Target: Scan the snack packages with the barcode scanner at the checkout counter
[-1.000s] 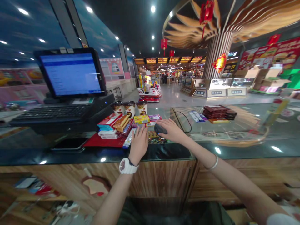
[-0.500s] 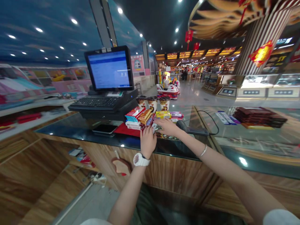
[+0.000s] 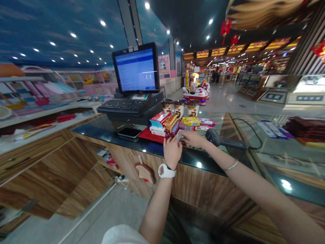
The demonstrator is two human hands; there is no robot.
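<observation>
My left hand [image 3: 172, 152], with a white watch at the wrist, is at the front edge of the snack pile, fingers bent around something small that I cannot make out. My right hand [image 3: 193, 138] reaches in from the right, its fingertips meeting the left ones over the same spot. Just beyond them lie red and blue boxes [image 3: 159, 118], an orange packet [image 3: 171, 122] and a yellow packet [image 3: 191, 121]. Behind these stand three lidded cups [image 3: 179, 108]. Under the boxes is a red sheet [image 3: 147, 135].
A monitor [image 3: 136, 70] and keyboard [image 3: 121, 105] stand at the left, with a phone [image 3: 129, 132] in front. A black scanner [image 3: 224, 141] with a cable lies right of my right hand. Dark brown packets [image 3: 306, 127] lie farther right.
The view has turned left, so the counter shows farther right. Both hands remain together at the front of the snack pile. The hand beside the brown packets at the right is out of view.
</observation>
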